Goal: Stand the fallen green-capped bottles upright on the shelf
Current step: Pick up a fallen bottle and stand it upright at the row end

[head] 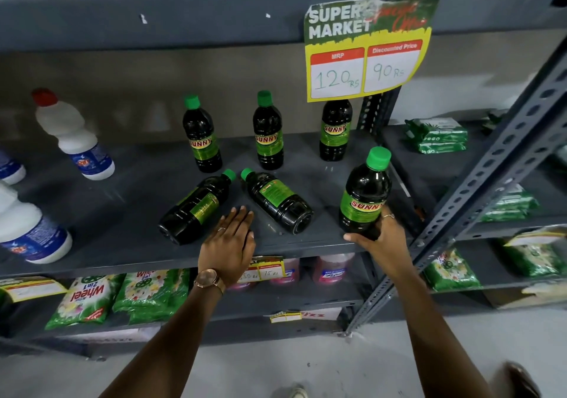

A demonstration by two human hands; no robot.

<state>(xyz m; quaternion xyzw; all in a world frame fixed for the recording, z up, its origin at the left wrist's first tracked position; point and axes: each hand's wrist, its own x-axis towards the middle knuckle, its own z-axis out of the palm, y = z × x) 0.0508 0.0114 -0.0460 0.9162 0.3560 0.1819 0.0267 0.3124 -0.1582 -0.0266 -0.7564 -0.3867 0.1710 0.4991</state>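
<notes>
Three dark green-capped bottles stand upright at the back of the grey shelf (122,201): left (201,137), middle (267,133), right (335,132). Two more lie on their sides in front, one (196,209) angled with its cap to the upper right, the other (276,203) with its cap to the upper left. My left hand (230,241) rests flat on the shelf between them, fingers apart, holding nothing. My right hand (385,239) grips the base of another green-capped bottle (365,193), held nearly upright at the shelf's front right.
White bottles stand on the left of the shelf, one red-capped (72,135), another in front (29,229). A price sign (365,48) hangs from the shelf above. A slanted metal upright (478,179) borders the right. Green packets (89,299) fill the lower shelf.
</notes>
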